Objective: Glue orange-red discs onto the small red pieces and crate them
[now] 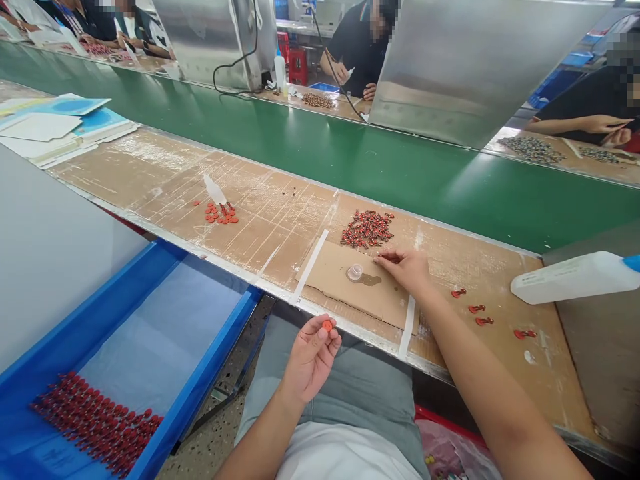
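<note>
left hand (311, 360) pinches a small round red disc (327, 325) over grey trousers (380, 393), well apart from the right hand (403, 270) on brown cardboard (330, 273) by a clear cup (355, 272); a fumbled grip could drop the disc.

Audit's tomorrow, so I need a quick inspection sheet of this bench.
Surface: taped cardboard covers the bench; a smaller cardboard sheet is taped on top, stained beside the clear cup.
Job's things: red disc; clear cup; heap of red discs; pile of red parts; more red parts in a blue tray.
Clutter: stacked card sheets; white bottle.
Hands: left hand holds the red disc; right hand is at the cardboard sheet's edge, any hold unclear.
Cables: black cable beyond the green conveyor belt.
Surroundings: co-worker across the belt.
</note>
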A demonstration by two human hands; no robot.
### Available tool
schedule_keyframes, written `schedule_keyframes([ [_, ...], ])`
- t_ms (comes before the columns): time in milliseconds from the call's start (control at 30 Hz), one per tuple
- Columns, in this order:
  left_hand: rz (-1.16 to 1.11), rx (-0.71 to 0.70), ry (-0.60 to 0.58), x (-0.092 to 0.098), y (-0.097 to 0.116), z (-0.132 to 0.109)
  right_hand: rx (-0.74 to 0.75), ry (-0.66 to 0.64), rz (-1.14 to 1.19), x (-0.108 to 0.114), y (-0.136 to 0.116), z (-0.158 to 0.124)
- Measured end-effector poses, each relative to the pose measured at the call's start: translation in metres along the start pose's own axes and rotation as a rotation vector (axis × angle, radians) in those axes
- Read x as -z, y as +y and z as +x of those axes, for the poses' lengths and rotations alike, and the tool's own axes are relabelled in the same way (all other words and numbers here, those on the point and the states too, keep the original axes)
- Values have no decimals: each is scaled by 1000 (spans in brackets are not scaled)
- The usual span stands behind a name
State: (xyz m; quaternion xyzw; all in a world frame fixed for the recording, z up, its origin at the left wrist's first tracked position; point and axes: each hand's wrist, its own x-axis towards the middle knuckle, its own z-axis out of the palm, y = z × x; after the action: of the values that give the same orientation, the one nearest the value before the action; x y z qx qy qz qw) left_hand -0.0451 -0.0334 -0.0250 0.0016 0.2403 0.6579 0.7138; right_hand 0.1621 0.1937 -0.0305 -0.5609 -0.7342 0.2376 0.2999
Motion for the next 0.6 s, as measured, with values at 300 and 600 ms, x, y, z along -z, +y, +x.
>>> schedule_keyframes([
  [300,4,-6,-15,-1,0,0,147,43,-66,-3,-9,-12],
  [600,-13,-31,1,-2,0,-1,88,227,174,-11,-35,-33],
])
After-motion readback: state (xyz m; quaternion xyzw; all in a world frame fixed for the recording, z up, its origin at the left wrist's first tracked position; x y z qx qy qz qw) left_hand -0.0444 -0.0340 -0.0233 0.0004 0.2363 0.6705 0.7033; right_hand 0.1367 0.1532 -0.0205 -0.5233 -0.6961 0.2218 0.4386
